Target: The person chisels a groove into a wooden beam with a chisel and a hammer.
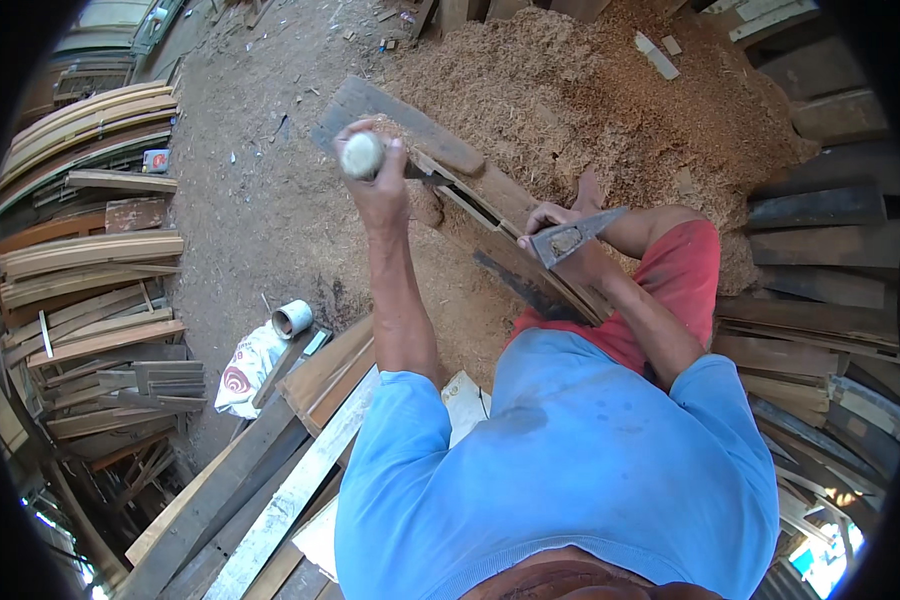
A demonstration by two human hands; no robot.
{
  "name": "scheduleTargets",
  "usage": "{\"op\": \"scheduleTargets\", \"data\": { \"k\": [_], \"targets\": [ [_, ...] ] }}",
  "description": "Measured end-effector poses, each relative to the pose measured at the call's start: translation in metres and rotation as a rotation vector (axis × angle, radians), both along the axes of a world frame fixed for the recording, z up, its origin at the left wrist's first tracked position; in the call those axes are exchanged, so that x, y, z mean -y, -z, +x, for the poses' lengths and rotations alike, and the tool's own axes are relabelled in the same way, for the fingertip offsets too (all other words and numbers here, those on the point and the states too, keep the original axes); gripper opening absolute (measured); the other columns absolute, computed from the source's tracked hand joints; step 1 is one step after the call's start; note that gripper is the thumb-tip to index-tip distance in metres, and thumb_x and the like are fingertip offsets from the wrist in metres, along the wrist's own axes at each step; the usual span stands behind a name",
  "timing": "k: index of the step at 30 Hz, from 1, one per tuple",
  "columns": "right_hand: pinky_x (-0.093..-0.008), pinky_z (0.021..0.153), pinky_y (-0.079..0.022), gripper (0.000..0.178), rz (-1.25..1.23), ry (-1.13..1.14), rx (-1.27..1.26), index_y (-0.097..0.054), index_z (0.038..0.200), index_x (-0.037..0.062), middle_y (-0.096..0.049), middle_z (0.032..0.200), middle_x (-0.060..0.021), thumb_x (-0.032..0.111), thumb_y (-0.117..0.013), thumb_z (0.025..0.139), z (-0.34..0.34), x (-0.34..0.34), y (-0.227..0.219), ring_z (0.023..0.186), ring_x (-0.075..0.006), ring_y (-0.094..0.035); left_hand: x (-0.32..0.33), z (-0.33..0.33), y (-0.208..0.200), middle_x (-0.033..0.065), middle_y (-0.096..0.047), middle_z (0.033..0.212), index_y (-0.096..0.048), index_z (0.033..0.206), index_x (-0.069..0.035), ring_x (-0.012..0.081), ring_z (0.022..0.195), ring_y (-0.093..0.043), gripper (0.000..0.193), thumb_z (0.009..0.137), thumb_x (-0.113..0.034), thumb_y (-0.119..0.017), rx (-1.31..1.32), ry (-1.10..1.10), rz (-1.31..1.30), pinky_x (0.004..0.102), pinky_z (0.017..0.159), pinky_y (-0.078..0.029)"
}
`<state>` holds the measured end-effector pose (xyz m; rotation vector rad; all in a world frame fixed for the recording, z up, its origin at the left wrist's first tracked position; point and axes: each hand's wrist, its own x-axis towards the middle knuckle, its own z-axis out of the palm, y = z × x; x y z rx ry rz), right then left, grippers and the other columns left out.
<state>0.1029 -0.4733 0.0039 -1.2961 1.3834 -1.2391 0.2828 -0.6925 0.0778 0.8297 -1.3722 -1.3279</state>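
Observation:
My left hand [381,185] is closed around a tool's handle, whose round pale end [362,155] faces up. Its working end is not clear. Below that hand, a long wooden piece [505,222] with a dark narrow slot [467,202] runs slantwise toward my lap. My right hand [592,263] grips a hatchet-like tool whose wedge-shaped metal head [573,237] points up and right, above the wood; its handle is mostly hidden. A grey weathered board [405,115] lies under the far end of the piece.
Sawdust and shavings [610,110] are heaped ahead. Timber stacks line the left [90,255] and right [820,245]. A white sack [247,370] and a pale cup-like container [292,318] sit at my left, near slanting planks [290,500]. My bare foot [588,190] rests by the sawdust.

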Motion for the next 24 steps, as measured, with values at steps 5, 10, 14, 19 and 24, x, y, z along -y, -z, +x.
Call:
{"op": "scheduleTargets", "data": {
  "k": [5, 10, 14, 19, 24],
  "targets": [
    [-0.0329, 0.067, -0.047, 0.022, 0.113, 0.008, 0.043, -0.059, 0.090, 0.0069, -0.060, 0.082, -0.0015, 0.020, -0.076, 0.088, 0.004, 0.015, -0.002, 0.075, -0.0149, -0.056, 0.014, 0.016, -0.022, 0.0100, -0.069, 0.102, -0.056, 0.127, 0.002, 0.0218, 0.089, -0.071, 0.038, 0.091, 0.007, -0.064, -0.004, 0.069, 0.014, 0.0350, 0.082, -0.059],
    [-0.0293, 0.086, -0.055, 0.036, 0.087, 0.090, 0.025, -0.067, 0.119, 0.0040, -0.073, 0.108, -0.0046, 0.005, -0.077, 0.084, -0.001, 0.030, -0.043, 0.096, -0.0096, -0.067, 0.010, 0.015, -0.011, 0.0093, -0.070, 0.090, -0.058, 0.108, -0.004, 0.0218, 0.085, -0.072, 0.016, 0.095, -0.002, -0.066, -0.081, -0.018, -0.035, 0.0376, 0.079, -0.060],
    [-0.0286, 0.083, -0.055, 0.032, -0.018, 0.196, 0.028, -0.068, 0.117, 0.0030, -0.072, 0.108, -0.0039, 0.007, -0.078, 0.087, -0.007, 0.041, -0.086, 0.095, -0.0099, -0.065, 0.003, 0.009, 0.007, 0.0051, -0.062, 0.071, -0.053, 0.094, -0.008, 0.0160, 0.065, -0.066, 0.014, 0.096, -0.004, -0.066, -0.084, -0.117, -0.033, 0.0324, 0.063, -0.057],
    [-0.0264, 0.075, -0.055, 0.017, -0.230, 0.193, -0.001, -0.072, 0.102, 0.0028, -0.072, 0.093, -0.0007, 0.009, -0.080, 0.088, -0.017, 0.049, -0.142, 0.086, -0.0070, -0.064, -0.006, 0.003, 0.015, 0.0033, -0.058, 0.069, -0.051, 0.092, -0.008, 0.0124, 0.057, -0.059, 0.016, 0.094, -0.002, -0.066, 0.006, -0.173, -0.036, 0.0287, 0.054, -0.052],
    [-0.0252, 0.068, -0.053, 0.012, -0.252, 0.230, -0.039, -0.074, 0.093, 0.0035, -0.071, 0.085, 0.0005, 0.011, -0.081, 0.087, -0.017, 0.051, -0.162, 0.078, -0.0064, -0.063, -0.007, 0.002, 0.014, 0.0035, -0.057, 0.072, -0.050, 0.093, -0.008, 0.0133, 0.060, -0.060, 0.016, 0.094, 0.000, -0.064, 0.029, -0.128, -0.062, 0.0285, 0.055, -0.052]
  ]
}}
